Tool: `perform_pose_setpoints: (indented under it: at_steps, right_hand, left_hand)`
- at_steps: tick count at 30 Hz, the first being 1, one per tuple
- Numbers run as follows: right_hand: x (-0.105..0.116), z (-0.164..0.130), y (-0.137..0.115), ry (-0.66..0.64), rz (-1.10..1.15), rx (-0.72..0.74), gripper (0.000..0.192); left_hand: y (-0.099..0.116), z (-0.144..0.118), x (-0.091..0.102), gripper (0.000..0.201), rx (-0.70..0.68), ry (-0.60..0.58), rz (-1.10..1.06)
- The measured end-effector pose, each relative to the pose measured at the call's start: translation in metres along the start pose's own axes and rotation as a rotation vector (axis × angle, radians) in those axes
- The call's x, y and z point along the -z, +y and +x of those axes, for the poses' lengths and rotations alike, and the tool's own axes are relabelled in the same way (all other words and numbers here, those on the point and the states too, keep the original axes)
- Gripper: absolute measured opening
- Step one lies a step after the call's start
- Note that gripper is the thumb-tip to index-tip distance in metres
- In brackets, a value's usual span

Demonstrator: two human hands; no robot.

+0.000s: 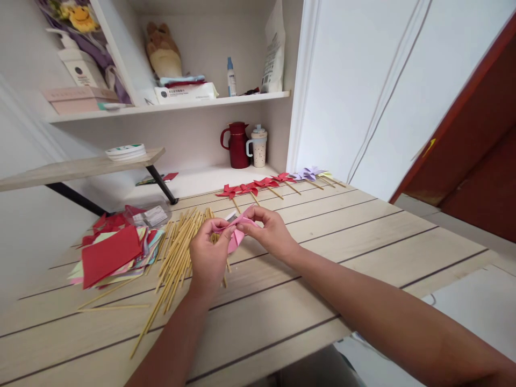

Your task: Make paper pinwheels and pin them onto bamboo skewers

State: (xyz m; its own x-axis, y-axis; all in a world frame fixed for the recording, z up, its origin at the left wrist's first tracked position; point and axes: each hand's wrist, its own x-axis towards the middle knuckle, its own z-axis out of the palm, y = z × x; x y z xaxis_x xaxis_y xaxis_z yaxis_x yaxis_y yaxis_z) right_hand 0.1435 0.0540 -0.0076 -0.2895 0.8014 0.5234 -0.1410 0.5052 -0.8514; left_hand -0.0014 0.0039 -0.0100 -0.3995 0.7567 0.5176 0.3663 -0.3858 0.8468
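My left hand (208, 257) and my right hand (269, 230) together hold a pink paper piece (236, 232) just above the wooden table (363, 236). Both hands pinch its folded corners toward the middle. Under and left of my left hand lies a loose heap of thin wooden sticks (177, 252). Further left sits a stack of coloured paper squares (113, 252), a red one on top. At the table's far edge lies a row of finished pinwheels on sticks: red ones (253, 188) and purple ones (308, 173).
A clear plastic bag (151, 215) lies behind the paper stack. A small raised wooden shelf (80, 167) with a tape roll overhangs the left side. A red jug (237, 144) and a speckled cup (258, 146) stand in the wall niche behind.
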Motion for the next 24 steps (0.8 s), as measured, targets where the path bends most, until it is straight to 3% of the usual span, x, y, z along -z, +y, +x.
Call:
perform_pose_setpoints:
  at_steps: [4, 7, 14, 16, 21, 24]
  right_hand:
    - [-0.001, -0.002, -0.004, 0.014, -0.004, 0.014, 0.005]
    - [-0.001, -0.003, -0.005, 0.043, -0.011, 0.030, 0.005]
    - [-0.003, -0.003, -0.002, 0.093, 0.027, 0.125, 0.017]
    - [-0.003, -0.004, -0.003, 0.097, 0.050, 0.128, 0.017]
    - [-0.002, -0.006, -0.006, 0.062, 0.020, 0.127, 0.035]
    - [-0.001, -0.006, -0.007, 0.041, -0.021, 0.139, 0.016]
  left_hand:
    - [0.003, -0.001, 0.000, 0.006, -0.021, 0.010, 0.015]
    - [0.004, -0.003, 0.002, 0.004, -0.121, 0.032, 0.089]
    - [0.002, -0.001, 0.009, 0.011, -0.717, 0.073, 0.383]
    - [0.003, -0.001, 0.011, 0.016, -0.806, 0.088, 0.419]
    - [0.006, -0.001, 0.015, 0.020, -0.853, 0.072, 0.479]
    - [0.008, -0.002, 0.016, 0.020, -0.853, 0.062, 0.477]
